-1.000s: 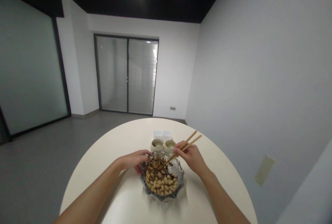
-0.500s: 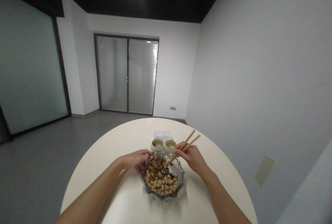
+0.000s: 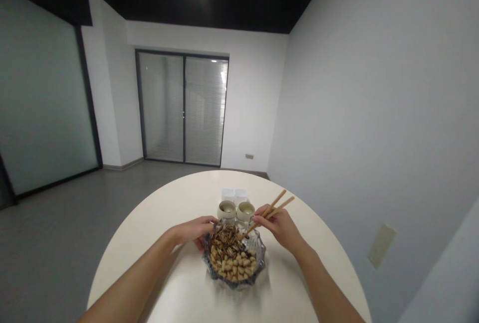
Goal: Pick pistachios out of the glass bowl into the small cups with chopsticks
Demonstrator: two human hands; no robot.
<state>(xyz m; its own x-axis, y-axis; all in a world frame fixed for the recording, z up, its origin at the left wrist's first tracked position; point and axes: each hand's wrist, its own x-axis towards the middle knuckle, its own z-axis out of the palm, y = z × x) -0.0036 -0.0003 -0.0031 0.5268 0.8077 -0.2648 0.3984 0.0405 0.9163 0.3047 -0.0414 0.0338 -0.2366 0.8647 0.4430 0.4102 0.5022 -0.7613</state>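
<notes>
A clear glass bowl [image 3: 262, 257] with a scalloped rim stands on the round table. Striped sunflower seeds [image 3: 226, 238] fill its far left part, and pale tan shelled nuts, perhaps pistachios [image 3: 239, 265], lie in the near part. My left hand [image 3: 194, 230] grips the bowl's left rim, thumb over the edge and other fingers outside. In my right hand [image 3: 277, 223] is a pair of wooden chopsticks [image 3: 281, 207], slanting down left. Their tips reach into the bowl at the right edge of the sunflower seeds; whether they pinch anything is too small to tell.
Just behind the bowl, two small beige cups [image 3: 226, 210] stand side by side. Two small white containers [image 3: 228, 194] sit beyond them. The cream round table [image 3: 179, 283] has a curved edge, with a white wall [image 3: 348, 113] to the right.
My right hand has shifted slightly to the right, and the chopsticks' upper ends have swung right and a little lower. My left hand and the bowl have stayed in place.
</notes>
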